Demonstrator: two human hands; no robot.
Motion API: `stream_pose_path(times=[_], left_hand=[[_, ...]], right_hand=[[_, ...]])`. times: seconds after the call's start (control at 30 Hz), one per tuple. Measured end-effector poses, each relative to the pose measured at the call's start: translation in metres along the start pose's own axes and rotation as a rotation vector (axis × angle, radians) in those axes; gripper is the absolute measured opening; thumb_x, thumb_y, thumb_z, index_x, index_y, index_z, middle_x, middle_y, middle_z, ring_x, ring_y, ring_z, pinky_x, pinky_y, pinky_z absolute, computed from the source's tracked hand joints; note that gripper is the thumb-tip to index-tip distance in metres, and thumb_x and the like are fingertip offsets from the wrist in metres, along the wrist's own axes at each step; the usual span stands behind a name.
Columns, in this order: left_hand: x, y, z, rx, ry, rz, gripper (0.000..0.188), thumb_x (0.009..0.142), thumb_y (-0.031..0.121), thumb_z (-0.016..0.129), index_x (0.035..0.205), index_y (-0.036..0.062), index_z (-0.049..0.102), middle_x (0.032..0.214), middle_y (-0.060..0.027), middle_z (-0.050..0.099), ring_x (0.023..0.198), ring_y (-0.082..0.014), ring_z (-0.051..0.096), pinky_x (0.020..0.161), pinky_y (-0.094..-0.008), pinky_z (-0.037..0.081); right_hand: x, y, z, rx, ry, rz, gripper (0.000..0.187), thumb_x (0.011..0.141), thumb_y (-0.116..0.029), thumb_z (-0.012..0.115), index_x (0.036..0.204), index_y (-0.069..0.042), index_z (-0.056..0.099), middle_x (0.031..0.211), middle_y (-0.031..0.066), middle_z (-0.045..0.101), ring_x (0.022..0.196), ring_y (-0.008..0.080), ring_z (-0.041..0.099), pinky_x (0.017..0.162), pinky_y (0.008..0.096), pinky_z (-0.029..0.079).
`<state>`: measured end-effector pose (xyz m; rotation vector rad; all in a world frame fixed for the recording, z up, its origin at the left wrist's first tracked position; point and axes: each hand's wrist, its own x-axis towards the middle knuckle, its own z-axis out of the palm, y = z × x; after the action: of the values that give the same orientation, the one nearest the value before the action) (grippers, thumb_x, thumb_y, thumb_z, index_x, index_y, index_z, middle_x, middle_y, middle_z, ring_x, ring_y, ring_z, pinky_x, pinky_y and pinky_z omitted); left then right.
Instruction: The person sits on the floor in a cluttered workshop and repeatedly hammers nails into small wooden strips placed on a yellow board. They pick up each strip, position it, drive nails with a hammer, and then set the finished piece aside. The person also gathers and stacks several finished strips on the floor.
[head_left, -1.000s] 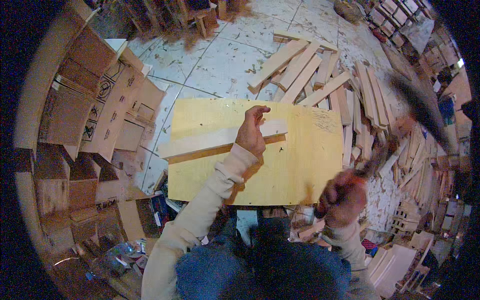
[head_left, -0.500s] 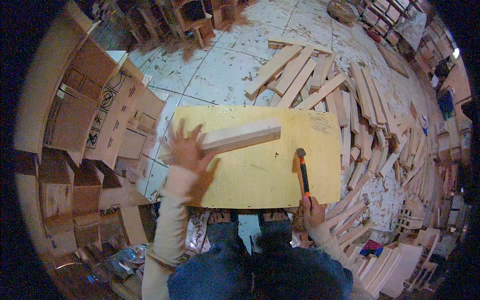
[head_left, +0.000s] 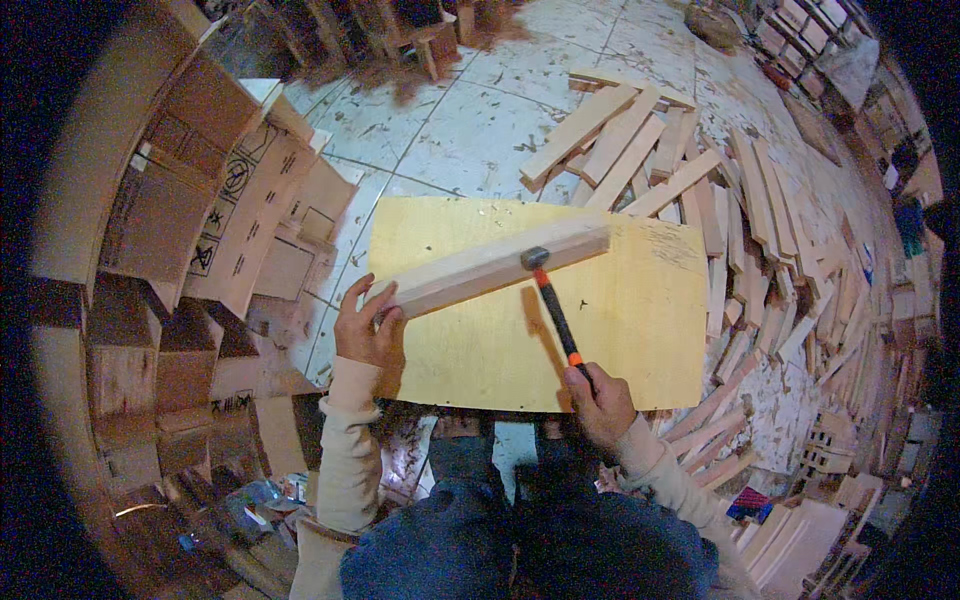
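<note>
Well, the left hand (head_left: 368,322) has its thumb and fingers pinched about the near left end of the plank (head_left: 480,265), which lies aslant across the yellow board (head_left: 640,340), its far end pointing up to the right. The right hand (head_left: 602,400) is wrapped around the handle of the hammer (head_left: 557,318); its head sits over the plank's near edge, and I can't tell whether they touch. Loose strips (head_left: 610,145) lie heaped on the tiles (head_left: 450,130) beyond, and boxes (head_left: 245,225) stand off to the left.
</note>
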<state>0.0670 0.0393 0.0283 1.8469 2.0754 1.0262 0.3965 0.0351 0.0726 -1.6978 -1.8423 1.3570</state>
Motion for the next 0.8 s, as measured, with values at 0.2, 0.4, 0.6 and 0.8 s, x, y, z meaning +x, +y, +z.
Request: stream_pose_path(times=[0.2, 0.4, 0.6, 0.8], left_hand=[[-0.007, 0.027, 0.037, -0.189, 0.093, 0.082, 0.04, 0.07, 0.013, 0.076, 0.104, -0.0002, 0.06, 0.112, -0.0221, 0.059, 0.103, -0.0369, 0.058, 0.086, -0.0398, 0.049], [-0.017, 0.041, 0.046, -0.211, 0.13, 0.01, 0.053, 0.076, 0.015, 0.073, 0.12, -0.0023, 0.051, 0.115, -0.0208, 0.057, 0.107, -0.0339, 0.055, 0.088, -0.0404, 0.048], [-0.102, -0.028, -0.068, 0.018, 0.512, -0.62, 0.033, 0.088, 0.023, 0.06, 0.108, -0.0029, 0.058, 0.09, -0.0208, 0.065, 0.082, -0.0312, 0.064, 0.07, -0.0396, 0.051], [-0.192, -0.115, -0.093, 0.389, -0.486, -0.631, 0.029, 0.078, 0.017, 0.062, 0.103, 0.0013, 0.06, 0.092, -0.027, 0.063, 0.088, -0.0435, 0.061, 0.077, -0.0514, 0.049]], right_hand=[[0.014, -0.025, 0.019, -0.037, -0.2, -0.036, 0.042, 0.095, -0.041, 0.048, 0.084, 0.0, 0.056, 0.062, 0.0187, 0.06, 0.057, 0.038, 0.061, 0.055, 0.0472, 0.047], [0.01, -0.012, 0.025, -0.124, -0.156, -0.041, 0.04, 0.096, -0.038, 0.047, 0.086, 0.0, 0.055, 0.064, 0.0205, 0.061, 0.059, 0.0407, 0.061, 0.054, 0.0493, 0.047], [0.008, 0.005, 0.032, -0.079, -0.165, -0.118, 0.038, 0.096, -0.037, 0.048, 0.091, 0.0, 0.054, 0.064, 0.0192, 0.061, 0.059, 0.0403, 0.061, 0.055, 0.0502, 0.048], [0.006, 0.009, 0.042, 0.025, -0.147, -0.051, 0.042, 0.096, -0.041, 0.044, 0.093, -0.001, 0.055, 0.069, 0.0215, 0.062, 0.063, 0.0443, 0.06, 0.059, 0.0539, 0.047]])
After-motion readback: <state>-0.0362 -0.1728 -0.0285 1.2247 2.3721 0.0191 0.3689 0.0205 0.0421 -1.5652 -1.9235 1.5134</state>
